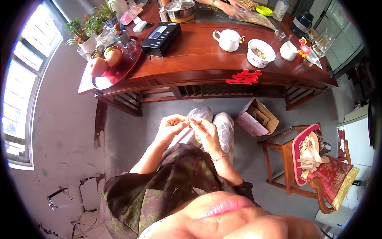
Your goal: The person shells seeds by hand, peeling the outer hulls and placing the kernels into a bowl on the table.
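Observation:
My left hand (172, 126) and my right hand (205, 130) meet above my lap, thumbs and fingertips pinched together. Whatever sits between the fingertips is too small and covered to make out. A small brown piece (172, 123), like a nut or a shell, shows in the curled fingers of my left hand. On the table in front stand a white mug (229, 40) and a white bowl (260, 54) with brown bits inside. Several small tan pieces (242, 39), which look like peanuts, lie beside the mug.
Along the wooden table (187, 59) are a black box (160, 39), a red tray (135, 59) with fruit and a white cup (288, 51). Another person's hand (238, 12) rests on a plastic bag. An open carton (256, 119) and a wooden chair (284, 159) stand right.

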`<control>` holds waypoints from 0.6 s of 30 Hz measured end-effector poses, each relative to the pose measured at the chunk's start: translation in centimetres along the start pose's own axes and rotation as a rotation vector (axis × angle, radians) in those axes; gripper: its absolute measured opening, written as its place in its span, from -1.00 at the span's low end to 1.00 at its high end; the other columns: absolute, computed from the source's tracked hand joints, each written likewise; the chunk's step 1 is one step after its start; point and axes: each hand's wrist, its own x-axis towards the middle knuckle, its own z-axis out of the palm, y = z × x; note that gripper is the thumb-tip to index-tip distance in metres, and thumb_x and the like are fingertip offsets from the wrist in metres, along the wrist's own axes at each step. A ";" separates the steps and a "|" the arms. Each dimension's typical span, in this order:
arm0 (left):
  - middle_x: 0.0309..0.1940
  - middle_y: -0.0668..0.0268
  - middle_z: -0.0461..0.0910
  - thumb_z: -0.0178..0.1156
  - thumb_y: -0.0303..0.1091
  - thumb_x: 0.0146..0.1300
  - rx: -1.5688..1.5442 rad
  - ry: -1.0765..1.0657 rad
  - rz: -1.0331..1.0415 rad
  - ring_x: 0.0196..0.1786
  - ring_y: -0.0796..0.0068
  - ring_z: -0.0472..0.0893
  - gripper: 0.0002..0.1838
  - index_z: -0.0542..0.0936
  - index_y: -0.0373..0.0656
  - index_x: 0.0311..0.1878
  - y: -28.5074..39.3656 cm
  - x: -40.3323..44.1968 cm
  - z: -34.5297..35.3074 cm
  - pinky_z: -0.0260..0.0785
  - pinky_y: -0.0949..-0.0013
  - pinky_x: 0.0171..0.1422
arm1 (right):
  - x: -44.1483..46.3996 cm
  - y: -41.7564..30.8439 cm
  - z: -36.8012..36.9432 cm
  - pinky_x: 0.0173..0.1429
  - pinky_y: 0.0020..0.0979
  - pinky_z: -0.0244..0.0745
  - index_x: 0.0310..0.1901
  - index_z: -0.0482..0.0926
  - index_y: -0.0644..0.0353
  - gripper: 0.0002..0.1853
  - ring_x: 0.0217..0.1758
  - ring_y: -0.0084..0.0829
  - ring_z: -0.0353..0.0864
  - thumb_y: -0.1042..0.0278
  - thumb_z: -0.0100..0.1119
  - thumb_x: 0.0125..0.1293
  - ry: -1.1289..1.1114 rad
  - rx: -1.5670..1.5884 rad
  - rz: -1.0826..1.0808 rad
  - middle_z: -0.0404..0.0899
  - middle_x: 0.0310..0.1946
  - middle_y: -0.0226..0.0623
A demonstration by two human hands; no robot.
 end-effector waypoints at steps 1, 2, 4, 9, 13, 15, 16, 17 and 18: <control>-0.34 0.38 0.64 0.29 -0.44 0.21 0.007 -0.004 0.009 -0.34 0.73 0.51 -0.85 0.64 -0.27 -0.17 0.1 -0.1 0.0 0.35 0.65 -0.22 | -0.1 -0.2 0.1 -0.60 -0.70 -0.03 -0.27 0.51 0.20 -0.85 -0.65 -0.86 0.12 0.31 0.12 0.39 0.013 -0.013 0.003 0.29 -0.63 -0.69; -0.34 0.38 0.64 0.29 -0.44 0.21 0.008 -0.004 0.008 -0.34 0.73 0.51 -0.85 0.64 -0.27 -0.17 0.1 -0.1 0.0 0.35 0.65 -0.22 | -0.1 -0.3 0.2 -0.59 -0.70 -0.03 -0.27 0.51 0.20 -0.85 -0.65 -0.86 0.12 0.30 0.12 0.39 0.026 -0.026 0.007 0.29 -0.63 -0.69; -0.33 0.36 0.64 0.29 -0.46 0.21 0.012 -0.004 0.000 -0.28 0.67 0.54 -0.88 0.63 -0.27 -0.21 0.0 0.0 -0.1 0.40 0.57 -0.10 | -0.3 -0.3 0.0 -0.58 -0.70 -0.03 -0.27 0.52 0.20 -0.85 -0.64 -0.86 0.13 0.31 0.13 0.39 0.026 -0.039 0.007 0.29 -0.63 -0.69; -0.40 0.43 0.60 0.29 -0.45 0.21 0.006 -0.036 0.067 -0.42 0.78 0.39 -0.91 0.60 -0.24 -0.26 -0.1 0.1 0.6 0.20 0.65 -0.33 | -0.1 0.6 -0.5 -0.62 -0.67 -0.07 -0.19 0.57 0.27 -0.85 -0.67 -0.85 0.11 0.36 0.11 0.39 0.043 -0.178 -0.101 0.29 -0.66 -0.67; -0.45 0.49 0.57 0.30 -0.42 0.20 0.035 -0.049 0.101 -0.54 0.87 0.28 -0.89 0.59 -0.22 -0.26 0.5 -0.1 0.8 0.04 0.71 -0.50 | -0.3 -0.1 -0.1 -0.55 -0.66 0.04 -0.28 0.55 0.29 -0.85 -0.60 -0.82 0.20 0.38 0.14 0.37 0.077 -0.321 -0.195 0.36 -0.64 -0.63; -0.43 0.47 0.59 0.30 -0.42 0.20 0.044 -0.056 0.102 -0.52 0.87 0.30 -0.89 0.59 -0.22 -0.26 0.6 -0.2 0.6 0.06 0.71 -0.49 | -0.4 -0.5 0.1 -0.48 -0.62 0.17 -0.34 0.51 0.32 -0.82 -0.54 -0.78 0.28 0.38 0.15 0.36 0.081 -0.396 -0.253 0.41 -0.62 -0.53; -0.40 0.46 0.60 0.31 -0.42 0.20 0.049 -0.068 0.101 -0.51 0.86 0.32 -0.88 0.59 -0.23 -0.27 0.7 -0.3 0.5 0.08 0.72 -0.47 | -0.5 -0.6 0.1 -0.48 -0.62 0.17 -0.34 0.51 0.32 -0.82 -0.54 -0.78 0.28 0.38 0.15 0.36 0.079 -0.395 -0.254 0.41 -0.62 -0.53; -0.35 0.42 0.62 0.31 -0.42 0.20 0.054 -0.073 0.102 -0.47 0.86 0.35 -0.88 0.59 -0.24 -0.27 0.4 -0.3 0.2 0.11 0.73 -0.44 | -0.5 -0.7 0.0 -0.49 -0.61 0.18 -0.35 0.50 0.31 -0.81 -0.55 -0.77 0.28 0.37 0.16 0.36 0.084 -0.437 -0.262 0.41 -0.63 -0.51; -0.35 0.42 0.62 0.31 -0.42 0.20 0.055 -0.073 0.102 -0.47 0.86 0.35 -0.88 0.59 -0.24 -0.27 0.4 -0.4 0.1 0.11 0.73 -0.44 | -0.6 -0.8 0.0 -0.49 -0.59 0.18 -0.36 0.50 0.31 -0.81 -0.55 -0.77 0.28 0.37 0.16 0.36 0.090 -0.478 -0.269 0.41 -0.64 -0.48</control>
